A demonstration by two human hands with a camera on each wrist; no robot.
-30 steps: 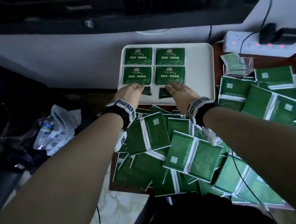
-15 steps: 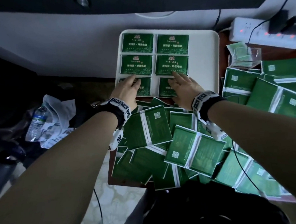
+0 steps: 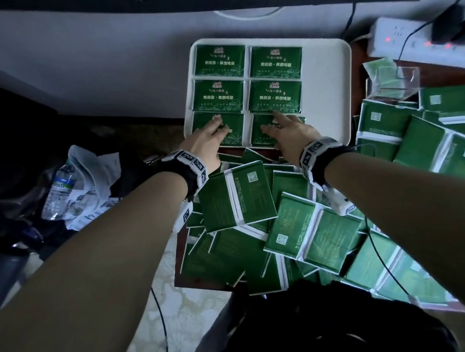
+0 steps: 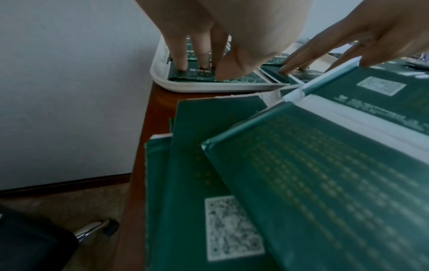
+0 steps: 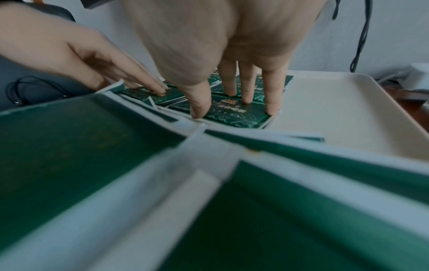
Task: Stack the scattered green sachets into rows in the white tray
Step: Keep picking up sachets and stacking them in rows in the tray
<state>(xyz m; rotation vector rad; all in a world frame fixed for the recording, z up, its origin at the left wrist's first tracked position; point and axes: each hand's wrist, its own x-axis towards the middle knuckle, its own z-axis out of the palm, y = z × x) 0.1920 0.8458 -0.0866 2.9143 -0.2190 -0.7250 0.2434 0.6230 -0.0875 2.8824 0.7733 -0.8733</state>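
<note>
The white tray [image 3: 326,90] holds green sachets in two columns, three rows deep. My left hand [image 3: 213,131] presses its straight fingers down on the near-left sachet [image 3: 234,134]. My right hand [image 3: 280,125] presses flat on the near-right sachet [image 3: 259,138]. In the left wrist view the fingertips [image 4: 181,66] stand on that sachet [image 4: 197,75] just inside the tray rim [image 4: 209,88]. In the right wrist view my spread fingers [image 5: 246,91] hold down the sachet [image 5: 232,115] beside the bare tray floor [image 5: 325,110]. Neither hand grips anything.
A loose heap of green sachets [image 3: 240,191] covers the brown table in front of and to the right of the tray. A clear plastic box [image 3: 393,84] and a white power strip [image 3: 407,40] lie at the back right. A water bottle [image 3: 59,190] lies on the floor at left.
Both hands have slid the two near-row sachets further into the tray, where they now lie in line under the second row. The head view has tilted down slightly.
</note>
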